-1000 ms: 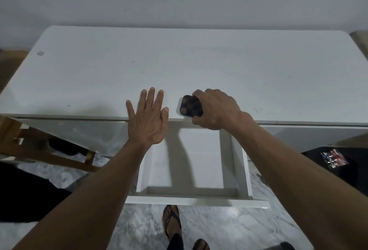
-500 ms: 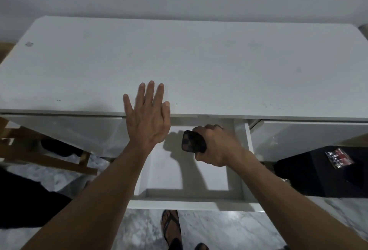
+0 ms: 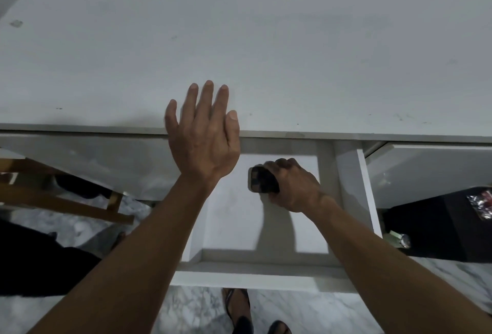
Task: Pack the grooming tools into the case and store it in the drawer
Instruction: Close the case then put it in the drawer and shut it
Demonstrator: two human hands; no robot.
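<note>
A small dark checkered case (image 3: 262, 180) is held low inside the open white drawer (image 3: 354, 195), near the drawer's back right. My right hand (image 3: 292, 187) is closed around the case's right side, and I cannot tell whether the case touches the drawer floor. My left hand (image 3: 203, 134) lies flat with its fingers spread on the front edge of the white tabletop (image 3: 239, 48), just left of the drawer opening. The rest of the drawer floor is bare. No grooming tools show outside the case.
A wooden frame (image 3: 66, 200) stands under the table at left. A black box (image 3: 439, 229) with a shiny wrapper (image 3: 480, 205) on it sits at right beside a closed drawer front (image 3: 426, 171). My sandalled feet (image 3: 239, 309) stand on marble floor below the drawer.
My right hand carried the case off the tabletop edge and down into the open drawer. The left hand stayed flat on the table edge. The view tilted down slightly.
</note>
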